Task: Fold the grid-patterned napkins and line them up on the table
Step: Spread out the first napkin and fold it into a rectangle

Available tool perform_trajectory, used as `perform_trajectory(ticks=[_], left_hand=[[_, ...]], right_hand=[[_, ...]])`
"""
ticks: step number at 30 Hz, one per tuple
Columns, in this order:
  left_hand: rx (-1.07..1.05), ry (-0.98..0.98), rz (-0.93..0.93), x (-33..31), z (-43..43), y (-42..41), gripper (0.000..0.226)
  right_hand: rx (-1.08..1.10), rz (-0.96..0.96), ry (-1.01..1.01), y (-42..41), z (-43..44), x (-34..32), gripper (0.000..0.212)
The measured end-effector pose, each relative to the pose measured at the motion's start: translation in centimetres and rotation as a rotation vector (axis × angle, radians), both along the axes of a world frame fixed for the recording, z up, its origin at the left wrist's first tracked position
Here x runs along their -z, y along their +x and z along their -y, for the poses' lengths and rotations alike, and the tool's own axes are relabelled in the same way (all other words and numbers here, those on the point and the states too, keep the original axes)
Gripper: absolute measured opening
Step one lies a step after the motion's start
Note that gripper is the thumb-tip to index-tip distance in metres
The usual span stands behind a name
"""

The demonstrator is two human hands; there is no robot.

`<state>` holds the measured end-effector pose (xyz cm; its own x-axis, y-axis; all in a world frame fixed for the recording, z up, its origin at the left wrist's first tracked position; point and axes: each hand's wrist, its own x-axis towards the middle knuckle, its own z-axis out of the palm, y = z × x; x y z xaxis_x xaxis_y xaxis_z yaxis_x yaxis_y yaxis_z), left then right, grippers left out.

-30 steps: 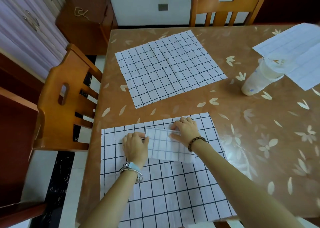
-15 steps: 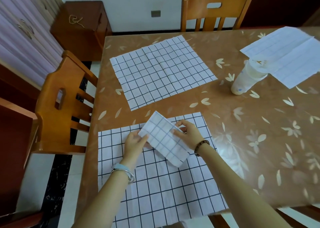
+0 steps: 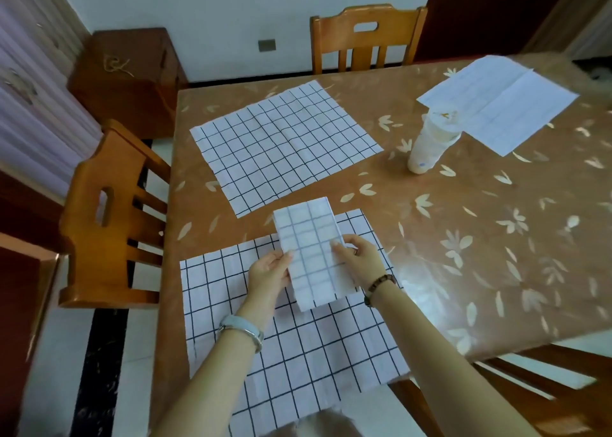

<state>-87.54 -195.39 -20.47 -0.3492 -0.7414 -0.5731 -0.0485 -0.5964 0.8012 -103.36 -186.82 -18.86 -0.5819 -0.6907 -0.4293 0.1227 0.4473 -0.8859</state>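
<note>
Overhead, the folded napkin (image 3: 313,254) is lifted above the near flat napkin (image 3: 291,334) on the tabletop (image 3: 463,237), the left hand (image 3: 270,271) pinching its left edge and the right hand (image 3: 359,259) its right. Another open napkin (image 3: 284,145) lies farther back, beside a cup (image 3: 430,141).

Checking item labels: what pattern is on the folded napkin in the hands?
The folded napkin is white with a faint grey grid; head view.
</note>
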Motion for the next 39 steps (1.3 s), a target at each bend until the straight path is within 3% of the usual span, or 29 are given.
perform_trajectory(ticks=[5,11,20,39], left_hand=[[0.065,-0.028,-0.026,-1.4,0.1,0.9,0.022],[0.202,-0.060,-0.048,-3.6,-0.2,2.2,0.019],[0.415,-0.155,-0.110,-8.4,-2.9,0.8,0.015],[0.852,-0.262,-0.154,-12.7,-22.3,-8.2,0.016]], right_hand=[[0.061,-0.012,0.004,2.0,-1.6,-1.3,0.020],[0.209,-0.003,-0.060,4.7,-3.8,-3.7,0.015],[0.408,-0.157,-0.093,5.7,-8.7,-7.7,0.018],[0.882,-0.172,-0.129,3.7,-31.1,-11.7,0.021]])
